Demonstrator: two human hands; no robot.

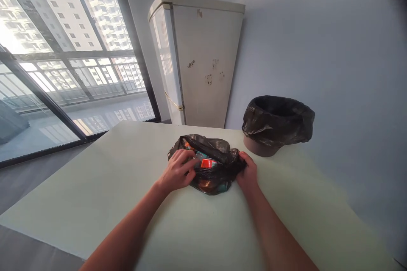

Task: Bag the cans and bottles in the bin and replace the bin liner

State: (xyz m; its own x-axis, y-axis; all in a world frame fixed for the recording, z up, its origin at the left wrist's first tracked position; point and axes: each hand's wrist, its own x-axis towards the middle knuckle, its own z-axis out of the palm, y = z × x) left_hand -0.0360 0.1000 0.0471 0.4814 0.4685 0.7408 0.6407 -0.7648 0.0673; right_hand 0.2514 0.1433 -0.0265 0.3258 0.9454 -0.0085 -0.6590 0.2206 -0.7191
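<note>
A black plastic garbage bag [219,175] lies on the table with its mouth partly spread. Red-orange and teal packaging [209,163] shows through the opening, and more colour shows faintly through the thin film near the bottom. My left hand [179,171] is at the left of the mouth, its bent fingers over the opening and its thumb by the near rim, closed on the film. Gathered plastic at the bag's right end is gripped in my right hand [248,171], thumb on top; its other fingers are largely hidden.
A round brownish bin [260,147] lined with a black bag [278,125] stands on the pale table [127,169], behind and right of my right hand. Beyond the table are a white refrigerator [206,59], a blue-grey wall [333,72] and glass sliding doors [73,59] on the left.
</note>
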